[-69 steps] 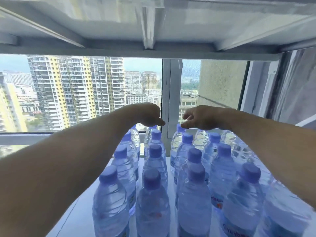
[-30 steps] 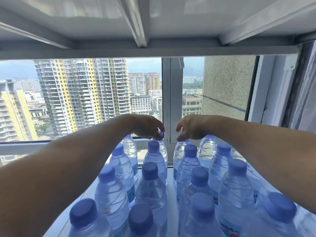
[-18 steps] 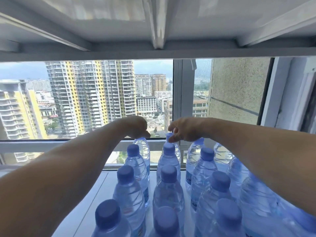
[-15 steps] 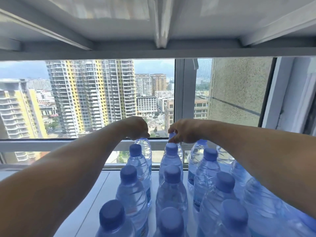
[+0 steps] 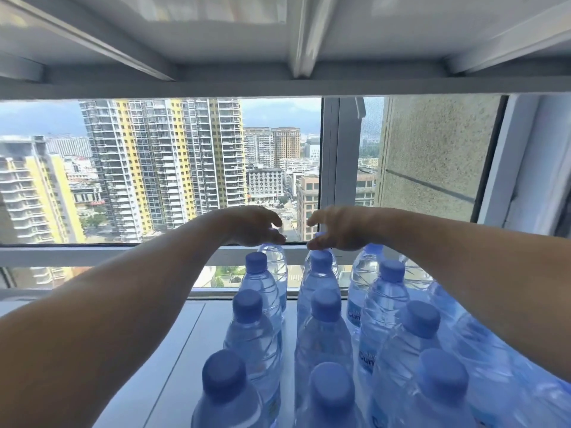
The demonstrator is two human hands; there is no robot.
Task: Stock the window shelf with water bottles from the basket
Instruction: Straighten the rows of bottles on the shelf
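Note:
Several clear water bottles with blue caps [image 5: 323, 332] stand in rows on the white window shelf [image 5: 173, 350]. Both my arms reach over them to the back row by the glass. My left hand [image 5: 253, 225] hovers over the rear left bottle [image 5: 275, 267], finger and thumb spread apart around its cap. My right hand [image 5: 340, 230] is over the rear middle bottle [image 5: 321, 273], its thumb touching the cap and its fingers spread. The basket is out of view.
The underside of the shelf above [image 5: 302, 41] hangs low over my hands. A vertical window frame post [image 5: 329, 165] stands behind the bottles. Bare shelf surface lies left of the bottle rows. A textured outside wall [image 5: 432, 156] fills the right pane.
My hands held the caps of two back-row bottles and set them by the window. Now the fingers of both hands have spread apart from the caps.

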